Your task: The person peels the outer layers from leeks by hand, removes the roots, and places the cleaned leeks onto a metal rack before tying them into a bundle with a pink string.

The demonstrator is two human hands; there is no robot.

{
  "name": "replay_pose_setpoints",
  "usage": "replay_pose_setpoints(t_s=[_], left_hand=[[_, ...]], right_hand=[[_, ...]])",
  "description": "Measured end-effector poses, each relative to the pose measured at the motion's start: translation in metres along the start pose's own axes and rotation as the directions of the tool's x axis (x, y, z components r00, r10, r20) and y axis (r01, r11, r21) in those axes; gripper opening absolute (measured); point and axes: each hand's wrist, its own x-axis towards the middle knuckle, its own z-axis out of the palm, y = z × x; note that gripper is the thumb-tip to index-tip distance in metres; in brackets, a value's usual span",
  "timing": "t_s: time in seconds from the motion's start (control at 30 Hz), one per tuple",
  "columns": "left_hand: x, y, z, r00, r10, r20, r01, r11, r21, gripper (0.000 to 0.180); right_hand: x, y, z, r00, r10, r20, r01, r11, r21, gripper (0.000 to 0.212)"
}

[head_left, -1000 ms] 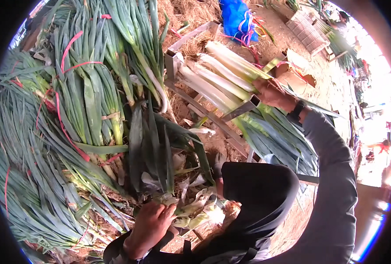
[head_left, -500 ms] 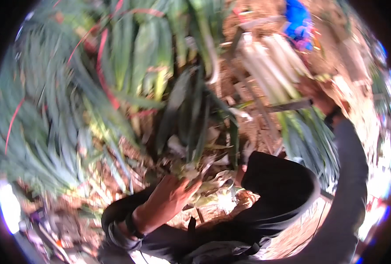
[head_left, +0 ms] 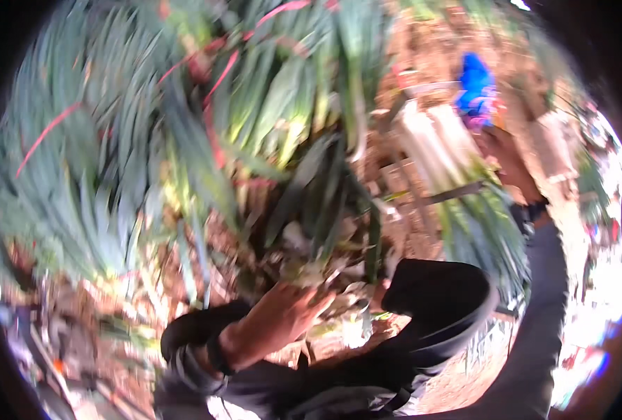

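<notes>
Our right hand [head_left: 504, 158] has neared one blue bag [head_left: 475, 85], upper right, by one rack [head_left: 458, 192] of leeks [head_left: 436, 138]; we can't tell either hand's grip.

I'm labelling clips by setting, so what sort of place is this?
Probably a produce-handling area, perhaps at a farm or market: leek-like stalks in big heaps, pink ties among them, and white stems laid in a metal frame.

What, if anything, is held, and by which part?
Cannot tell; blur hides any grip. Left hand is near pale leaf scraps, right hand beside the white leek stalks.
</notes>
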Motion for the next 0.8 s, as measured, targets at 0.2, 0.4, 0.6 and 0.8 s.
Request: replay_pose_setpoints(t_s=[0.2,0.4,0.6,0.8], left_hand=[[-0.010,0.008,-0.024,0.922,-0.208,-0.326,0.178,0.977,-0.119,0.046],[-0.033,0.003,-0.049,0.706,-0.446,-0.550,0.170,0.860,-0.480,0.043],[-0.069,-0.038,-0.062,0.398,-0.807,-0.436,-0.204,0.386,-0.900,0.034],[-0.078,-0.062,-0.049,0.300,-0.931,-0.208,-0.632,-0.030,-0.774,0.040]], right_hand=[[0.036,-0.063,0.222,0.915,-0.180,0.360,0.344,0.814,-0.468,0.025],[0.018,-0.079,0.442,0.650,-0.399,0.646,0.634,0.754,-0.172,0.045],[-0.006,0.009,0.601,0.519,-0.814,0.261,0.796,0.572,0.199,0.034],[-0.070,-0.038,0.589,0.507,-0.643,0.575,0.555,0.753,0.353,0.038]])
